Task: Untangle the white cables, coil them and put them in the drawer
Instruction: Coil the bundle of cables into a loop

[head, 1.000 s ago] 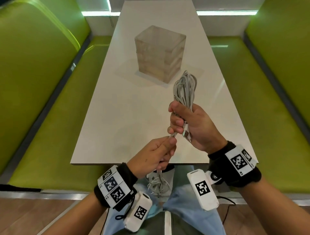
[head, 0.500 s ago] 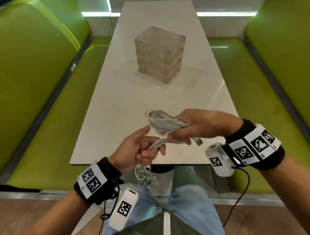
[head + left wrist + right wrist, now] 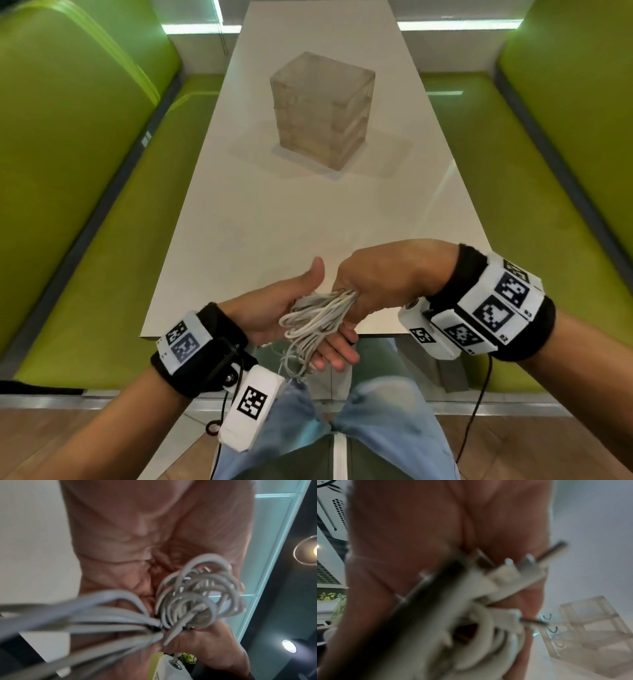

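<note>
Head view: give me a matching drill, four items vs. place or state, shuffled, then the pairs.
Items:
1. white cable bundle
2. translucent drawer unit
3. left hand
4. right hand

States:
A. stands on the white table, drawers closed
B. palm up, fingers straight, under the loops
C. held between both hands at the near table edge
D. knuckles up, gripping one end of the loops

Pairs: 1-C, 2-A, 3-B, 4-D
</note>
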{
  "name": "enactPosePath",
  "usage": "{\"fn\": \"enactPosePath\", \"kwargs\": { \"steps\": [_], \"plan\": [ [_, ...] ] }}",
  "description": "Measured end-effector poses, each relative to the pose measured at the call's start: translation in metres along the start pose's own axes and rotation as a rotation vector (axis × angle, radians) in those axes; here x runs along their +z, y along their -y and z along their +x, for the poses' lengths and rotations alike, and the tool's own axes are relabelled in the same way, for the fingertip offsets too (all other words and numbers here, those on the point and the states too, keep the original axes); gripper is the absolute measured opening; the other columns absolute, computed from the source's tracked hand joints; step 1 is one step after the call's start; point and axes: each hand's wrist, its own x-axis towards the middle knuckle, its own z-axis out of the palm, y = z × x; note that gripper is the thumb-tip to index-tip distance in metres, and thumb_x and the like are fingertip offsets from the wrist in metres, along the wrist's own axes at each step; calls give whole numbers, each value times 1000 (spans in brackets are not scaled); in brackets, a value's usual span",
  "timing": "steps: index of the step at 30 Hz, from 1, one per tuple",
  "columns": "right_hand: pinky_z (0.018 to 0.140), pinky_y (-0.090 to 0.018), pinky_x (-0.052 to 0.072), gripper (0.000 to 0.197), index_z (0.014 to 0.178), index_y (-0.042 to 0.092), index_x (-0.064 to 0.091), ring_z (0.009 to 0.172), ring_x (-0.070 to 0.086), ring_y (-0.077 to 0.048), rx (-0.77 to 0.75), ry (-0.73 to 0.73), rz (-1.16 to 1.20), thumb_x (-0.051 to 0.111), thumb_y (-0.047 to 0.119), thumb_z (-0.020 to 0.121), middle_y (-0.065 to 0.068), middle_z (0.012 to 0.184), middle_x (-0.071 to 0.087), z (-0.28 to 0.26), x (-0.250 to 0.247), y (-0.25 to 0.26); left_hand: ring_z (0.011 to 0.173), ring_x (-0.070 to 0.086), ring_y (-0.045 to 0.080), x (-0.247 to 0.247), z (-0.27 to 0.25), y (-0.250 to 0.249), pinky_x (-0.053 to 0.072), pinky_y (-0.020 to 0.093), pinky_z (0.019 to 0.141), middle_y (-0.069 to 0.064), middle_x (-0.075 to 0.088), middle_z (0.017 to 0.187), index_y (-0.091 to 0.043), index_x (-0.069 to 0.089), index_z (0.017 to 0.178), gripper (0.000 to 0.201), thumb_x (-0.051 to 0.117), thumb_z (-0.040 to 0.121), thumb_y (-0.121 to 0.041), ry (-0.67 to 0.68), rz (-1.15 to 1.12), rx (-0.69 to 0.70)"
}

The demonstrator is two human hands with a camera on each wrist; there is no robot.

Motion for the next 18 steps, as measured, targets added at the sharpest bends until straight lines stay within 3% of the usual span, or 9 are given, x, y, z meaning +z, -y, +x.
{"fn": "enactPosePath", "kwargs": {
  "steps": [4,7,8,10,12,14,15,16,18],
  "plan": [
    [54,-25,35,11,74,10,58,51,38,-15,-42,-1,-77,58,13,85,1,55,47,-3,5,2,108,57,43,-6,-2,5,42,55,100,43,53,117,21,50,118,137,48,45,-94,-2,-184,-21],
    [49,-21,32,13,72,14,55,47,37,-12,-42,-42,-133,59,14,85,4,53,45,-1,7,1,100,64,34,-1,-1,2,44,48,100,24,70,102,9,68,102,112,34,63,-90,127,-318,38],
    [48,-20,32,16,70,15,54,46,38,-11,-34,-52,-153,59,15,85,5,53,45,0,8,1,97,67,29,4,-1,1,47,44,97,21,71,102,6,69,102,103,35,68,-86,126,-254,60],
    [47,-19,31,19,67,19,54,45,39,-9,-7,-40,-143,62,17,85,5,52,46,2,8,-2,88,68,28,13,1,0,53,39,87,24,69,103,7,64,106,92,54,70,-77,-39,39,20],
    [49,-20,32,17,70,21,58,47,39,-9,11,-10,-48,65,21,84,6,55,47,3,7,-7,67,68,20,19,2,-2,55,30,68,17,72,85,4,64,100,63,71,75,-54,-180,215,-1],
    [53,-22,35,22,65,27,56,53,42,-6,8,-13,47,69,26,82,9,61,47,2,8,-11,45,57,12,23,0,-2,48,22,51,4,65,62,-1,65,88,35,65,84,-36,-259,278,1],
    [58,-23,39,20,66,29,57,64,45,-3,-2,-29,70,72,29,80,11,71,47,2,9,-13,39,50,10,24,-1,-3,43,20,46,1,60,55,-3,65,84,30,61,86,-32,-291,311,9],
    [68,-24,42,12,75,29,63,81,45,-3,-26,-59,77,74,33,78,13,83,45,1,9,-14,37,44,10,25,0,-2,39,19,43,2,56,52,-2,65,82,30,60,87,-32,-315,332,23],
    [76,-20,42,33,102,19,65,95,43,-4,-34,-74,121,76,36,75,14,103,51,-1,10,-19,38,37,14,26,1,-1,33,19,39,12,51,55,1,64,83,38,61,85,-37,-340,359,52]
  ]
}}
